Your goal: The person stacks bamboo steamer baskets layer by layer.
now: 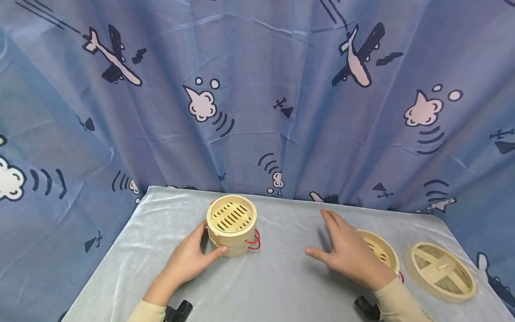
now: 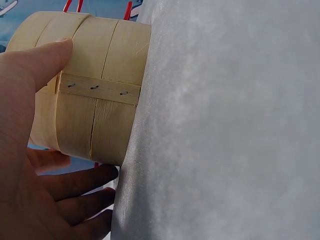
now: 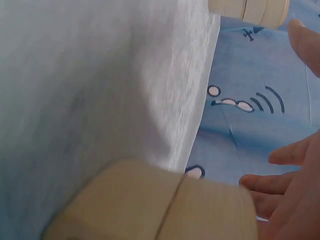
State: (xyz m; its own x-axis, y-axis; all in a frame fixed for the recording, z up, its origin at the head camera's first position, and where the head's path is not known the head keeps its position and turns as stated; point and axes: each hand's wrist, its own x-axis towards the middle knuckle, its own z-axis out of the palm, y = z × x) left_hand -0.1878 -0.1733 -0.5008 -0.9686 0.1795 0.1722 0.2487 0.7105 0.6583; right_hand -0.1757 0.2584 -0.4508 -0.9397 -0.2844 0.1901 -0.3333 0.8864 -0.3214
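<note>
Two pale bamboo steamer baskets, stacked into a round drum (image 1: 232, 223), stand upright on the grey, velvety cloth (image 1: 277, 277), left of centre near the far edge; the drum's central axis is vertical, its slotted floor facing up. Red cord loops (image 1: 257, 240) jut to the right. Metal staples (image 2: 94, 87) fasten a flat strip on its smooth wall. The left hand (image 1: 191, 257) holds the drum, thumb against its near side. The right hand (image 1: 350, 252) is wide, thumb apart, beside a partly hidden slatted bamboo basket (image 1: 380, 250); beyond lies a round, cross-banded bamboo lid (image 1: 440, 272).
</note>
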